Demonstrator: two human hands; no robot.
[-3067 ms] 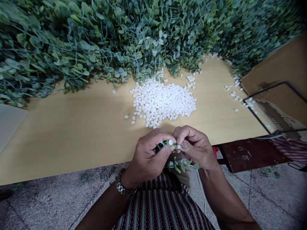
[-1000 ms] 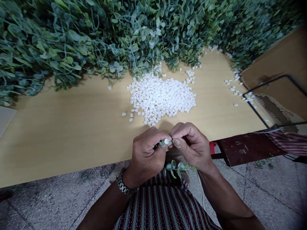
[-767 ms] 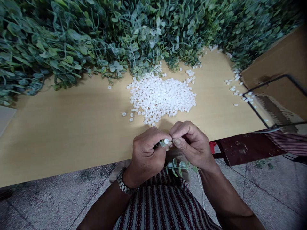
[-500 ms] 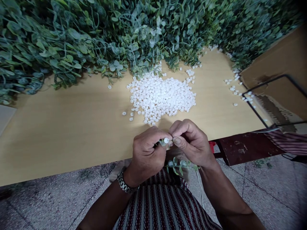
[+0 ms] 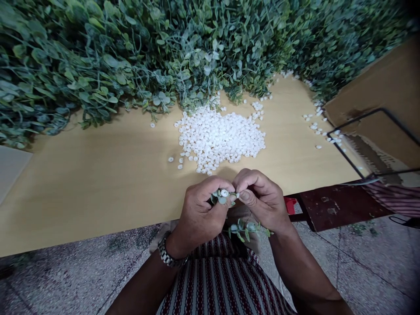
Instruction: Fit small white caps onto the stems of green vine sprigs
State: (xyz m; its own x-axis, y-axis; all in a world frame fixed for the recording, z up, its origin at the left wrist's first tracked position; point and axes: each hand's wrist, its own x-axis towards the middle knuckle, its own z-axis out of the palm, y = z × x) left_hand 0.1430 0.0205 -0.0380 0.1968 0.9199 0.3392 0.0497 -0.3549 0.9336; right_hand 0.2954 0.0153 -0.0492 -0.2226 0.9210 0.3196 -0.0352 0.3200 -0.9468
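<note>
My left hand (image 5: 205, 210) is closed around an artificial leaf sprig (image 5: 222, 200), whose small green leaves show between thumb and forefinger. A round white plastic cap (image 5: 225, 192) sits among those leaves. My right hand (image 5: 262, 197) pinches a thin stem end with a pale tip (image 5: 238, 195) beside the left fingers; the fingertips partly hide it. Below the hands hangs a leafy end of greenery (image 5: 249, 228); where it joins is hidden. Just beyond my hands, a heap of small white plastic caps (image 5: 221, 138) lies on the table (image 5: 98, 175).
A thick bank of artificial foliage (image 5: 147, 52) covers the table's back. At right stand a torn cardboard box (image 5: 387, 87) and a black wire frame (image 5: 348, 159), with loose caps nearby. A pale flat panel (image 5: 13, 168) lies at left. A dark red surface (image 5: 341, 208) is at lower right.
The fingers have shifted slightly, showing more of the leaves in my left hand and a pale stem tip at my right fingertips. The camera view has tilted a little.
</note>
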